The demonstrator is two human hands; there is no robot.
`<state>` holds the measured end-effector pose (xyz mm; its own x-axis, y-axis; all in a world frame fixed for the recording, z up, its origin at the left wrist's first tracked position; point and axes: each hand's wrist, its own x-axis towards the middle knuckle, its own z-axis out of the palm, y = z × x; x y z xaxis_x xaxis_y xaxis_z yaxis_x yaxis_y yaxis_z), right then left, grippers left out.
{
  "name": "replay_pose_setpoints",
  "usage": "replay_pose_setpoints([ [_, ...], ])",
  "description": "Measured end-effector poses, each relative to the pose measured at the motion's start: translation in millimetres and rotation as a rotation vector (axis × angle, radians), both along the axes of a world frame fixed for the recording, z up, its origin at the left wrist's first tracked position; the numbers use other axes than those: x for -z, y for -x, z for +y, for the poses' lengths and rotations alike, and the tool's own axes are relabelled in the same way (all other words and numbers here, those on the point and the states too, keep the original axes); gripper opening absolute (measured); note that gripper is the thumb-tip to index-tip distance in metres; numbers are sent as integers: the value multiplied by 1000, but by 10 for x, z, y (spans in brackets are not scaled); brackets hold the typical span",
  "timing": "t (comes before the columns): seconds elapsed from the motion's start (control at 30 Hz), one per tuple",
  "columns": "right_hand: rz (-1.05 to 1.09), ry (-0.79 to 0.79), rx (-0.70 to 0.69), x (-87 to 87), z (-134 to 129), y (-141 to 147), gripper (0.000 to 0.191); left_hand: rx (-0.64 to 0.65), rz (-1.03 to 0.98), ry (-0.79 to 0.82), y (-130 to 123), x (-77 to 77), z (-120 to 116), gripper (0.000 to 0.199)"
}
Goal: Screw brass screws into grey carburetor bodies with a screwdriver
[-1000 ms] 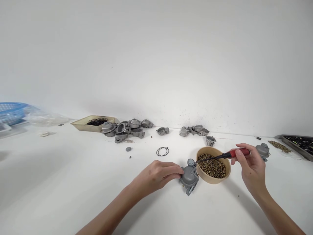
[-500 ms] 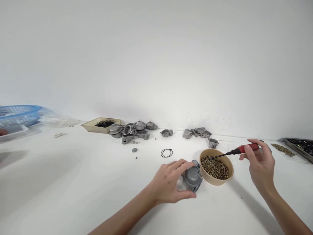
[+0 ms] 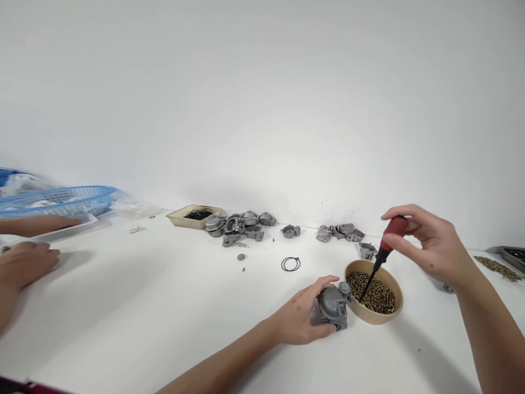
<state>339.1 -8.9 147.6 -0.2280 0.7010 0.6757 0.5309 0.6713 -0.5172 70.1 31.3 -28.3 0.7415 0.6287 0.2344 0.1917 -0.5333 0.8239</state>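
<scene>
Okay, left hand [image 3: 301, 316] has its grip clamped around the grey housing [image 3: 333, 303], thumb on the near side, fingers over the far side. Housing sits low over the bench [image 3: 143, 306], just beside the tan bowl [image 3: 371, 317]; can't tell if it touches the bowl or if its underside is fully down. Right hand [image 3: 435, 249] has its grip closed on the red handle of the driver [image 3: 381, 257], shaft slanting down, tip among the screws [image 3: 381, 295] near the bowl's left side. Step in hand looks like working the tip in the screws. To do it well: light push, not a stab; aim for one screw lying with its head exposed, line the shaft up with that head, then lift slowly so it doesn't drop. Can't see whether a screw is on the tip. Steep shaft seems good for reaching in; a wrist too low could catch the rim. Left hand should hold the housing steady and not nudge the bowl, since a knock might spill screws. A short path from bowl to housing is handy, so leaving the two close makes sense. Black rings [image 3: 291, 271] and the grey cap [image 3: 241, 257] lie well apart from the driver, fine there. Co-worker's hands [image 3: 28, 262] at far left, out of the way.
</scene>
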Motion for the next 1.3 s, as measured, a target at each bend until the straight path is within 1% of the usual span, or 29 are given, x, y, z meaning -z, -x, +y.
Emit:
replay_pose_setpoints([
  [0.07,-94,7,-72,28,33,36,18,15,-33,41,-12,54,31,93],
  [0.13,-139,20,-108,64,62,60,17,38,-51,41,10,57,87,96],
  [0.2,-147,32,-116,89,80,58,17,55,-8,18,102,-42,163,104],
  [0.23,-139,36,-114,95,84,47,17,51,52,14,179,-132,201,108],
  [0.27,-128,38,-112,96,83,31,17,29,139,14,273,-242,231,108],
  [0.3,-118,40,-112,93,79,10,17,-18,255,21,379,-362,245,97],
  [0.33,-110,40,-112,86,71,-11,18,-81,400,53,488,-478,238,79],
  [0.37,-105,38,-113,76,61,-33,18,-149,535,102,592,-575,205,70],
  [0.4,-106,35,-114,65,50,-53,18,-218,625,152,681,-643,144,69],
  [0.43,-108,31,-117,53,39,-71,19,-252,672,191,749,-673,60,68],
  [0.47,-110,27,-119,43,30,-86,19,-280,670,212,790,-662,-40,64],
  [0.53,-108,23,-127,27,19,-108,19,-354,602,220,802,-534,-244,47],
  [0.6,-103,19,-138,21,22,-121,18,-429,542,161,762,-332,-396,28],
  [0.63,-100,16,-141,21,27,-125,18,-444,515,144,742,-236,-440,23],
  [0.7,-103,15,-142,21,37,-130,18,-465,476,108,727,-102,-460,24],
  [0.73,-108,17,-142,20,39,-132,19,-459,474,95,731,-76,-440,25],
  [0.77,-112,19,-140,18,39,-133,19,-447,475,78,737,-77,-402,26],
  [0.83,-113,22,-136,9,31,-133,19,-398,459,36,730,-150,-275,24],
  [0.87,-110,22,-132,4,25,-133,18,-369,421,14,706,-209,-189,23],
  [0.93,-102,18,-123,-7,11,-131,17,-316,280,-1,603,-340,18,18],
  [0.97,-101,17,-120,-11,5,-130,17,-301,182,20,527,-397,128,15],
  [1.0,-104,16,-119,-14,0,-129,17,-287,78,75,443,-442,235,15],
  [1.07,-113,16,-123,-17,-7,-127,17,-257,-125,258,272,-483,410,21],
  [1.13,-120,17,-132,-16,-7,-127,18,-238,-211,313,140,-458,503,31],
  [1.2,-127,21,-136,-9,1,-130,19,-231,-257,320,72,-385,509,35],
  [1.3,-147,33,-129,17,30,-137,19,-221,-289,335,67,-245,433,29],
])
